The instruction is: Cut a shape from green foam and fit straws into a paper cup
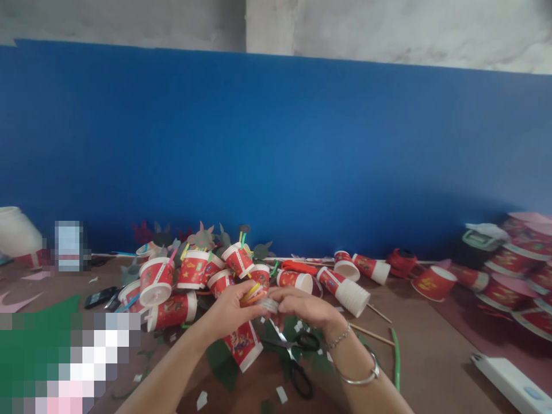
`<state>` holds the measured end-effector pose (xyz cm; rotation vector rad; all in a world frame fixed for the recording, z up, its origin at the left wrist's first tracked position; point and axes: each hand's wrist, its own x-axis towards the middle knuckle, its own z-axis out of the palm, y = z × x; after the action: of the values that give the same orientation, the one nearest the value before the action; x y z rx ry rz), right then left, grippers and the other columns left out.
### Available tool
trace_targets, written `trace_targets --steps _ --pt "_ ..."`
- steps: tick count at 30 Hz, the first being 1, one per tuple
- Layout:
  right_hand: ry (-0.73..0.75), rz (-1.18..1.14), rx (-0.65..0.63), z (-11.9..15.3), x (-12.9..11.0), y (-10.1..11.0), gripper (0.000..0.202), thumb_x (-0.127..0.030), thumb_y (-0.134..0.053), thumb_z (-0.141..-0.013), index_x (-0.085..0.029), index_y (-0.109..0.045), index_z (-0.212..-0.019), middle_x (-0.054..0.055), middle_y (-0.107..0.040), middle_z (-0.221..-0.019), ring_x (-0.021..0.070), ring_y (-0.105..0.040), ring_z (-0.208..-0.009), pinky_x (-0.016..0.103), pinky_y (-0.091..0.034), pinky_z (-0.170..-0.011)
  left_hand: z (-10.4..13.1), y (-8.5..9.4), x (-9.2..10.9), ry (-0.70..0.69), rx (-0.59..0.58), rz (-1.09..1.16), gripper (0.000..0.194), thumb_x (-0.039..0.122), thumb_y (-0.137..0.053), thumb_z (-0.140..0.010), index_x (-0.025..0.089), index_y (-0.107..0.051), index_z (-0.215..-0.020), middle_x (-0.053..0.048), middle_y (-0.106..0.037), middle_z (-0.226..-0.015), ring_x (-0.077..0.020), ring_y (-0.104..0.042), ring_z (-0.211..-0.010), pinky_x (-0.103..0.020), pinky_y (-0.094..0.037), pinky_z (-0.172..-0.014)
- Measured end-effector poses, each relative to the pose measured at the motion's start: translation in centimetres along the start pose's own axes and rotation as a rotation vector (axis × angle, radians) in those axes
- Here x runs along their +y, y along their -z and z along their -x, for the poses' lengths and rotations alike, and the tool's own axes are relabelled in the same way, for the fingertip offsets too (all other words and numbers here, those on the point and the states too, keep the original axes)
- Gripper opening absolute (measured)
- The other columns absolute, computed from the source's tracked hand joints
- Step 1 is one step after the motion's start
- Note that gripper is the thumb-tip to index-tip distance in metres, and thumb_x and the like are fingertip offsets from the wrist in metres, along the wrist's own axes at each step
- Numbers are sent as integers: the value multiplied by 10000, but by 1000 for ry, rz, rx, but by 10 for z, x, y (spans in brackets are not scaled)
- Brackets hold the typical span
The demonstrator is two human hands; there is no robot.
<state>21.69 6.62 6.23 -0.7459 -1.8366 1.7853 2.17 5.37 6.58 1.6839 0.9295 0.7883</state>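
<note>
My left hand (pixel 230 313) pinches thin yellow and orange strips (pixel 252 295). Between my two hands is a small clear ring, which looks like a roll of tape (pixel 270 305). My right hand (pixel 306 309) is bent over with its fingers closed at that roll; its fingertips are partly hidden. Below my hands, a red printed paper cup (pixel 244 348) lies tilted on the table. Black-handled scissors (pixel 293 349) lie spread under my right hand, among white paper scraps (pixel 282 394).
Several red cups (pixel 156 280) with strips and paper animal shapes (pixel 202 237) crowd the back left. A stack of cups (pixel 342 292) lies beyond my right hand. At right are a green strip (pixel 397 359), a white box-like object (pixel 513 379) and piled red tubs (pixel 513 293). A blue panel (pixel 276 155) stands behind.
</note>
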Motion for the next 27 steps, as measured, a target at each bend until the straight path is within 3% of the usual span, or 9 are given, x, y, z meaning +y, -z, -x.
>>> trace_targets --steps 5,17,22,27 --pt "-31 5 62 -2 8 1 162 -207 -489 -767 -133 -626 -722 5 -562 -668 103 -537 -570 211 -481 -532 0 -1 -1 6 -5 35 255 304 -668 -698 178 -447 -686 76 -384 -635 -93 -345 -600 -207 -310 -563" --pt "-18 49 33 -1 -6 -2 149 -155 -471 -670 -135 -597 -593 18 -533 -725 112 -525 -611 211 -474 -510 0 -4 -8 19 -26 25 290 318 -683 -685 176 -431 -666 77 -359 -627 -93 -343 -606 -205 -299 -557" --pt "-24 74 81 -3 -4 -4 132 -138 -474 -627 -141 -572 -540 15 -516 -713 110 -511 -617 189 -461 -481 0 -6 -7 15 -51 59 243 289 -677 -690 171 -465 -713 65 -405 -659 -104 -377 -634 -214 -326 -581" --pt "24 33 163 -7 5 -5 154 -117 -436 -596 -133 -586 -566 0 -511 -698 77 -495 -522 172 -434 -434 1 -2 -1 1 18 -21 264 305 -664 -698 182 -432 -672 78 -358 -636 -94 -342 -606 -204 -305 -564"
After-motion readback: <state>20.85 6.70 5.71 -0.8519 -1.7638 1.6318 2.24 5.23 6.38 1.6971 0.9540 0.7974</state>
